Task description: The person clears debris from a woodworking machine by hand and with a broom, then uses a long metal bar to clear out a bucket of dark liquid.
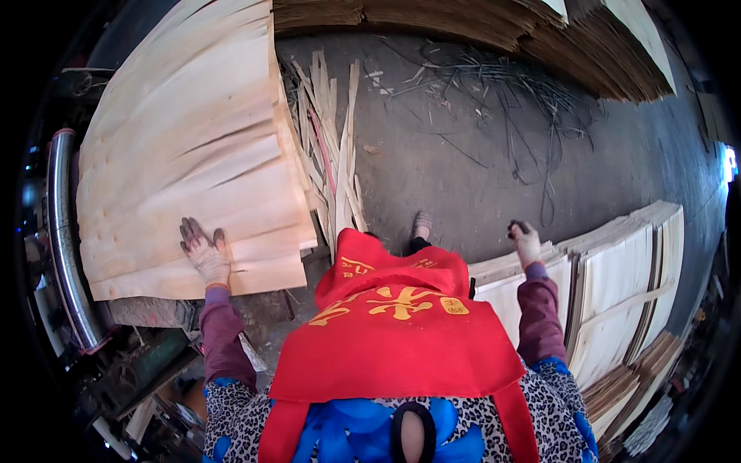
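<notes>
My left hand [205,252], in a pale glove with dark fingertips, lies flat with fingers spread on the near part of a veneer stack [177,154]. The thin wood sheets are pale, wavy and split in places, with ragged right edges. On the other side, my right hand [527,242] hangs in the air with its fingers curled in, and nothing shows in it. It is nearest to a row of upright bundles of veneer [614,285], just beyond their left end. I cannot tell whether it touches them.
A shiny metal roller [68,239] runs along the left of the sheets. Veneer strips [333,147] lie heaped beside the stack. Tangled dark strapping [532,92] covers part of the floor, with brown veneer piles [463,27] beyond. My red apron [401,347] fills the lower middle.
</notes>
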The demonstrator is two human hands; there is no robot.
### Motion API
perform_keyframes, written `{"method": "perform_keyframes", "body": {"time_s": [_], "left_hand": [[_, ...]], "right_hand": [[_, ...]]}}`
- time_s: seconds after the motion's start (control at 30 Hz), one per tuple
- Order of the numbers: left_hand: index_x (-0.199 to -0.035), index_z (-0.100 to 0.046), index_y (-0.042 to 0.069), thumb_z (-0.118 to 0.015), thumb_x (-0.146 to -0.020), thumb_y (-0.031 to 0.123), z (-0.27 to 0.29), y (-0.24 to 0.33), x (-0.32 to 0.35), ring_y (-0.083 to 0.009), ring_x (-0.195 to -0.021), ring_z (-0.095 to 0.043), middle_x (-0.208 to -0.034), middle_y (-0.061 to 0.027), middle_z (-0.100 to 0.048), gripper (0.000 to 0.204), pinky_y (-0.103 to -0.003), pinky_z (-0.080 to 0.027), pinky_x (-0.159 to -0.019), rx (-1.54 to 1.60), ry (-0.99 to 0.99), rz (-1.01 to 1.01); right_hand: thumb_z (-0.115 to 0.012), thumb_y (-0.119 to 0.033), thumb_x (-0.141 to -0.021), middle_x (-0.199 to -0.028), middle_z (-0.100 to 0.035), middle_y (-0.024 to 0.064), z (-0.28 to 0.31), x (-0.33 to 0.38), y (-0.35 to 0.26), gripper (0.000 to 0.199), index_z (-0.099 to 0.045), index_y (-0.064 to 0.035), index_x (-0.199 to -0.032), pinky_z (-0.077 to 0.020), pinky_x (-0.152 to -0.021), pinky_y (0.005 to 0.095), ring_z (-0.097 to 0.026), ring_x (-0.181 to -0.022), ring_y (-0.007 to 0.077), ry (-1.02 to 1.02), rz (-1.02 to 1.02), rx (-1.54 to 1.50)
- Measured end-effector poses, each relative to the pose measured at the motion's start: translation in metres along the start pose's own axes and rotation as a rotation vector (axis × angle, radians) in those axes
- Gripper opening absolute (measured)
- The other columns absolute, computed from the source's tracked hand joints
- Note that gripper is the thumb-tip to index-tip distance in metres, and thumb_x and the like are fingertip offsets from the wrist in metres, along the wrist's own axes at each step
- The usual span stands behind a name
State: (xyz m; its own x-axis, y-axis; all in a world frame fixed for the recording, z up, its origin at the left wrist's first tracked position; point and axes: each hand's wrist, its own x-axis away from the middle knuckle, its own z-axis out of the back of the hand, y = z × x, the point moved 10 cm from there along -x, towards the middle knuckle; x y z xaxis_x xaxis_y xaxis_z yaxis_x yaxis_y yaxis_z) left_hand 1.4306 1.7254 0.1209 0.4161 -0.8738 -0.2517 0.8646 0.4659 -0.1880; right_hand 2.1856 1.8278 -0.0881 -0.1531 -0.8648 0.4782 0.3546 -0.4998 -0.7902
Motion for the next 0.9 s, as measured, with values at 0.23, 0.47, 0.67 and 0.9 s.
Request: {"method": "perform_keyframes", "body": {"time_s": [0.23, 0.47, 0.67, 0.9], "left_hand": [[-0.133, -0.024, -0.002, -0.056, -0.073, 0.023, 0.008, 0.007, -0.006, -0.0320, -0.130, -0.020, -0.140, -0.0185, -0.023, 0.072, -0.046, -0.017, -0.105, 0.004, -0.086, 0.039], [-0.129, -0.026, -0.007, -0.058, -0.068, 0.018, 0.010, 0.016, -0.011, -0.0342, -0.129, -0.021, -0.137, -0.0228, -0.025, 0.074, -0.046, -0.017, -0.105, -0.006, -0.259, 0.106], [-0.130, -0.023, -0.008, -0.057, -0.068, 0.015, 0.010, 0.009, -0.017, -0.0369, -0.129, -0.020, -0.139, -0.0241, -0.021, 0.074, -0.048, -0.018, -0.104, -0.002, -0.534, 0.205], [-0.133, -0.024, 0.001, -0.057, -0.069, 0.024, 0.005, 0.007, -0.020, -0.0291, -0.128, -0.026, -0.143, -0.0151, -0.018, 0.076, -0.044, -0.023, -0.103, -0.193, -0.793, 0.396]], "right_hand": [[-0.052, -0.016, -0.086, -0.085, -0.064, 0.0034, -0.051, -0.089, -0.150, 0.019, -0.061, -0.0044, -0.099, -0.0380, -0.054, 0.0203, -0.058, -0.066, 0.0088, -0.050, -0.042, -0.304], [-0.053, -0.016, -0.085, -0.086, -0.063, 0.0049, -0.231, -0.122, -0.198, 0.023, -0.059, -0.0009, -0.102, -0.0452, -0.067, 0.0253, -0.057, -0.074, 0.0125, -0.706, -0.059, -0.071], [-0.053, -0.018, -0.084, -0.083, -0.063, 0.0064, -0.260, -0.227, -0.281, 0.026, -0.058, -0.0001, -0.103, -0.0451, -0.068, 0.0262, -0.057, -0.074, 0.0124, -0.752, 0.097, 0.201], [-0.051, -0.011, -0.085, -0.084, -0.063, 0.0056, -0.307, -0.352, -0.390, 0.022, -0.058, 0.0031, -0.101, -0.0458, -0.067, 0.0232, -0.058, -0.073, 0.0119, -0.616, 0.031, -0.100]]}}
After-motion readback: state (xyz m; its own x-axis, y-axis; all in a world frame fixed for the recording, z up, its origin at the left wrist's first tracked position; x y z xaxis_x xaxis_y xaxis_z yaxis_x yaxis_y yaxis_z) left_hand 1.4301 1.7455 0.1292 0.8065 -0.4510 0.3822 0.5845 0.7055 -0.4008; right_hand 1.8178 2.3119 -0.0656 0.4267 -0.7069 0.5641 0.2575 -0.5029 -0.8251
